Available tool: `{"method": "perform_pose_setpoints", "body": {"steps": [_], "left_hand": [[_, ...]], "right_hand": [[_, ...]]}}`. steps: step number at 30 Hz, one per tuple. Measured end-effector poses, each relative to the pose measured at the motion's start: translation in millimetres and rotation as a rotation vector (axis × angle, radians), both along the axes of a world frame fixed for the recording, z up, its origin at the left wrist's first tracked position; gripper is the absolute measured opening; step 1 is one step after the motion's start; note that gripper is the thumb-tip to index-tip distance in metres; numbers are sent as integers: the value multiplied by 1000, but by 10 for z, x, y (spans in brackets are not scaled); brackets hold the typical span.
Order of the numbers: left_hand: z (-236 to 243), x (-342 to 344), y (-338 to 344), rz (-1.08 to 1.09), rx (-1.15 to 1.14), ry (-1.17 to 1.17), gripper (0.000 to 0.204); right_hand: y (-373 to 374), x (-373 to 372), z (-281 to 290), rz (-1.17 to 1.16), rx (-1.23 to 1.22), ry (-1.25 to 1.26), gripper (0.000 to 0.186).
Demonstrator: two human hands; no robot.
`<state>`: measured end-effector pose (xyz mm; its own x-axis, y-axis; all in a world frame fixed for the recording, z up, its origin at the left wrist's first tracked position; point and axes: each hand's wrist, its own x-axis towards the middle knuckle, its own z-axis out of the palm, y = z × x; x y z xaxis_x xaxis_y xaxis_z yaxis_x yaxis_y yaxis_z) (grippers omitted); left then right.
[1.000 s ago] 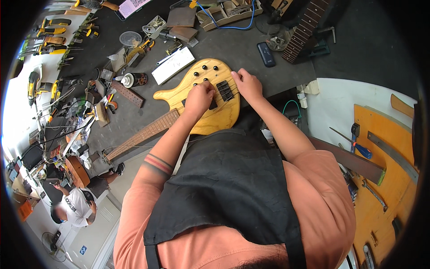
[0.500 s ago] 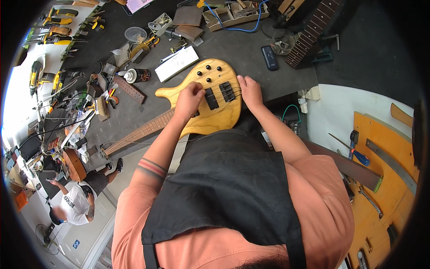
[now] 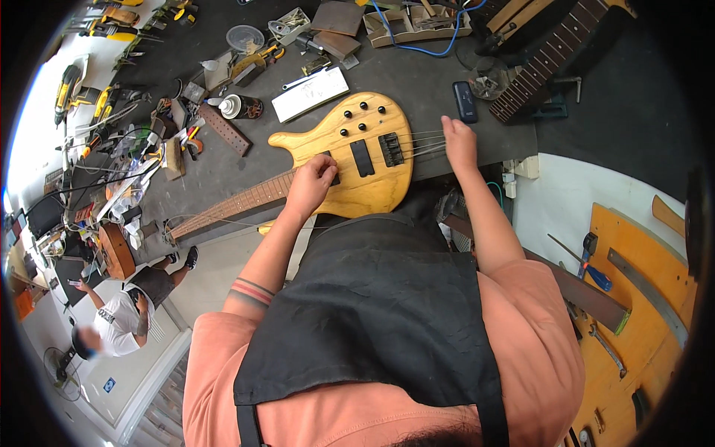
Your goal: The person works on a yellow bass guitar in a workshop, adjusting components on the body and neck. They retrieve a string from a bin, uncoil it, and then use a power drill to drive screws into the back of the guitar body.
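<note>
A bass guitar with a light wood body (image 3: 376,190) lies on the bench in front of me, its fretted neck (image 3: 238,203) running to the lower left. On the body sit several black knobs, a black pickup (image 3: 362,157) and a dark bridge (image 3: 391,150). Thin strings (image 3: 427,141) stretch rightward out of the bridge into my right hand (image 3: 460,145), whose fingers are closed on them. My left hand (image 3: 313,185) rests over the body near the neck joint, fingers curled together beside another black pickup. What those fingers pinch, if anything, is hidden.
A white box (image 3: 310,94), a can (image 3: 240,107) and a drilled brown strip (image 3: 225,130) lie beyond the guitar. A dark phone-like device (image 3: 465,101) and another fretted neck (image 3: 551,59) are to the right. Tools crowd the left; a person (image 3: 119,320) stands there.
My right hand has moved right, away from the bridge, drawing out lengths of string. My left hand has shifted slightly towards the neck. The view has shifted a little.
</note>
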<state>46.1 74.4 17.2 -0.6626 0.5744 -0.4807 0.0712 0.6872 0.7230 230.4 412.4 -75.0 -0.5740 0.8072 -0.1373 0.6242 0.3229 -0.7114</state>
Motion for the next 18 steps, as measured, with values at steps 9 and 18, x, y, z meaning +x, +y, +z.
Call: {"method": "perform_pose_setpoints", "body": {"steps": [9, 18], "left_hand": [[375, -1, 223, -1, 111, 101, 22], [1336, 521, 957, -426, 535, 521, 94]], "right_hand": [[150, 611, 1012, -19, 177, -29, 46], [-728, -290, 2382, 405, 329, 262, 38]]}}
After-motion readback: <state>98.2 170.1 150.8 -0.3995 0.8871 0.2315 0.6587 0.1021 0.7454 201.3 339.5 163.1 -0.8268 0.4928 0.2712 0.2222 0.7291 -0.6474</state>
